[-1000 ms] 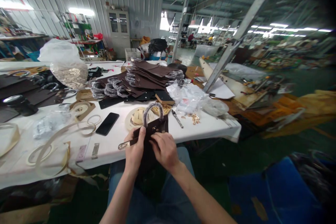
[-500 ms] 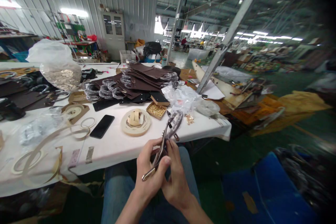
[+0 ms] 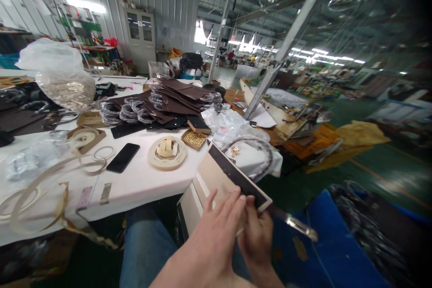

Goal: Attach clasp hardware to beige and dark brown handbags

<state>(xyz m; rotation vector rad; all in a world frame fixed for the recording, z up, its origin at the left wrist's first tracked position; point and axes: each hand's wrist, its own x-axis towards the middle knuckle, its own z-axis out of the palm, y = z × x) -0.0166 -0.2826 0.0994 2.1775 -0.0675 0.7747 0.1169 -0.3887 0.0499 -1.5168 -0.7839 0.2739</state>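
Note:
A bag panel [image 3: 216, 175] with a beige backing and a dark brown border is tilted over my lap, in front of the table edge. My left hand [image 3: 216, 222] lies across the beige side with its fingers stretched out. Partly behind it, my right hand [image 3: 258, 234] grips the panel near its lower right corner. A plastic-wrapped handle [image 3: 268, 157] loops out from the far side of the panel. Past the right corner sticks a dark strap with a shiny metal end [image 3: 300, 227], blurred by motion.
On the white table [image 3: 145, 193] are a phone [image 3: 123, 157], a tape roll [image 3: 168, 153], a box of gold studs [image 3: 193, 139] and stacked brown panels [image 3: 178, 99]. A metal post [image 3: 290, 45] slants up behind. A blue bin [image 3: 337, 238] stands at right.
The panel has turned from edge-on to showing its beige side. My left hand has moved from gripping its edge to lying flat on it. The view has shifted right.

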